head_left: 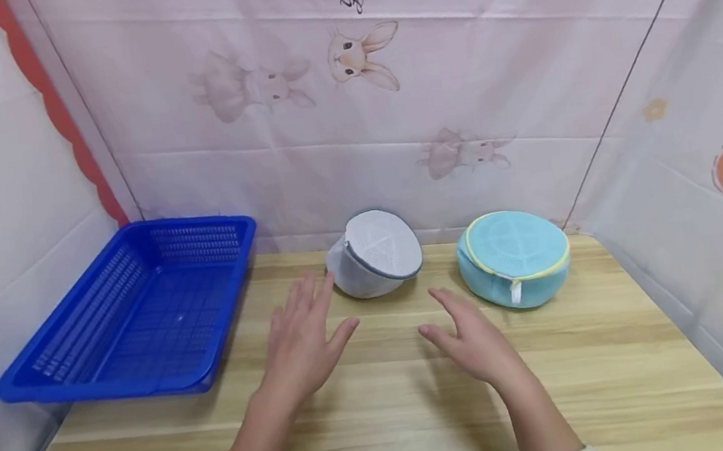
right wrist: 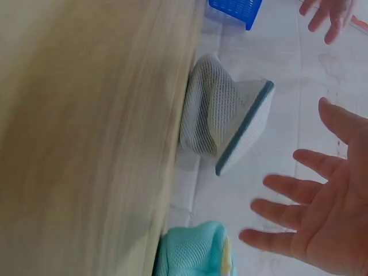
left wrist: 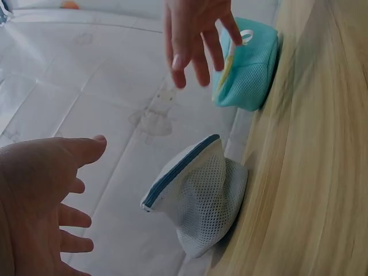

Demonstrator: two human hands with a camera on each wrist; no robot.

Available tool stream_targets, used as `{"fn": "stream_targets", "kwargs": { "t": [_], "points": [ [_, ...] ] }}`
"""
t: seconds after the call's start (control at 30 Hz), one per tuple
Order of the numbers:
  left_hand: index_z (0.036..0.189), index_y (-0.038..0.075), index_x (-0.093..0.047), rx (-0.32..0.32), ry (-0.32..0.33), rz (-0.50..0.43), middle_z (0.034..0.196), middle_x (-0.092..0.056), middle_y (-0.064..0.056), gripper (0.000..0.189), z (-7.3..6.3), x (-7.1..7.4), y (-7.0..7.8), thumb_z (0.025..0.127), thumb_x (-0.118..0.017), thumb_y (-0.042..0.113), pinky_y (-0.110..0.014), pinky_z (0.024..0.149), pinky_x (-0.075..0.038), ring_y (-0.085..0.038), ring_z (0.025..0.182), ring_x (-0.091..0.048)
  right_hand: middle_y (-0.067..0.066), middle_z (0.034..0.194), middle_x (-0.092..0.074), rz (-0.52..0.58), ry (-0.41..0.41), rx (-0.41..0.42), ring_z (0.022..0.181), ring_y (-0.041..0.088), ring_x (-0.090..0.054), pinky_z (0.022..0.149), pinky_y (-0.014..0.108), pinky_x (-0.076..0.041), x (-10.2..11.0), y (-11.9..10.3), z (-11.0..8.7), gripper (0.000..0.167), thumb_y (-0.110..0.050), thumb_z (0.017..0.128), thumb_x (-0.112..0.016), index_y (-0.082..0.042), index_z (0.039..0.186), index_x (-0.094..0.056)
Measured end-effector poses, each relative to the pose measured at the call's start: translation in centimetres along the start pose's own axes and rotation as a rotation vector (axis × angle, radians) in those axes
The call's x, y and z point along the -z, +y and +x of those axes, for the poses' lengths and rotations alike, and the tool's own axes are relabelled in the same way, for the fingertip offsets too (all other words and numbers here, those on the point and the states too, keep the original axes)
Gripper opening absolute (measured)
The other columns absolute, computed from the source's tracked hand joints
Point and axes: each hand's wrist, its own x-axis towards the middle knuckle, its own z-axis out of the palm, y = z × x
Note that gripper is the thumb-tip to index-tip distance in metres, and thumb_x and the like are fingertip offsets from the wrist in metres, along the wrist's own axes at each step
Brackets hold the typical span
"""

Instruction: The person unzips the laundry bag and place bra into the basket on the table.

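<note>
Near the back wall sits a white mesh laundry bag (head_left: 383, 245) with a dark blue zipped rim, its top tilted and its side creased. To its right stands a round turquoise mesh laundry bag (head_left: 517, 251) with a yellow rim and a small white tag. My left hand (head_left: 301, 336) hovers just in front and left of the white bag, fingers extended, holding nothing. Between the two bags and nearer to me, my right hand (head_left: 468, 333) is held in the air with thumb and fingers apart. Neither hand plainly touches a bag; in the right wrist view the right hand's palm (right wrist: 333, 213) shows bare.
A blue plastic basket (head_left: 213, 351) with slotted walls stands at the left on the wooden table (head_left: 401, 418). Pink and white printed cloth walls (head_left: 299, 165) enclose the table at the back and both sides.
</note>
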Motion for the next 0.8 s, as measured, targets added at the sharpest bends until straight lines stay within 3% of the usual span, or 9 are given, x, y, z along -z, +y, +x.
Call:
{"fn": "stream_targets", "kwargs": {
  "t": [0.23,0.4,0.57,0.8],
  "points": [
    [0.145,0.016,-0.048,-0.066,0.09,-0.084,0.147,-0.049,-0.011,0.06,0.2,-0.4,0.6,0.094,-0.065,0.041,-0.058,0.103,-0.042,-0.032,0.135,-0.047,0.015,0.135,-0.06,0.248,-0.037,-0.065,0.126,0.033,-0.056,0.102,0.053,-0.045,-1.8,-0.3,2.9,0.061,-0.043,0.095,-0.063,-0.02,0.147,-0.044],
    [0.137,0.018,-0.057,-0.082,0.138,-0.093,0.135,-0.061,-0.007,0.052,0.1,-1.0,0.5,0.091,-0.07,0.037,-0.052,0.094,-0.051,-0.028,0.124,-0.058,0.016,0.127,-0.064,0.578,-0.006,-0.236,0.111,0.03,-0.064,0.09,0.05,-0.053,-3.1,-0.4,5.0,0.048,-0.032,0.097,-0.061,-0.018,0.141,-0.05],
    [0.131,0.018,-0.062,-0.086,0.16,-0.132,0.127,-0.065,-0.006,0.046,0.3,-1.6,0.5,0.089,-0.073,0.034,-0.049,0.089,-0.054,-0.026,0.116,-0.062,0.021,0.127,-0.06,0.858,0.088,-0.388,0.105,0.03,-0.067,0.083,0.042,-0.056,-4.2,-0.4,6.8,0.039,-0.025,0.098,-0.058,-0.011,0.133,-0.049],
    [0.127,0.016,-0.064,-0.102,0.129,-0.201,0.117,-0.068,-0.003,0.041,0.7,-3.0,0.7,0.089,-0.073,0.029,-0.04,0.076,-0.055,-0.017,0.099,-0.066,0.008,0.088,-0.065,1.159,0.28,-0.515,0.067,0.013,-0.067,0.064,0.029,-0.058,-5.5,-0.5,8.9,0.03,-0.016,0.097,-0.06,-0.007,0.113,-0.036]
  ]
}}
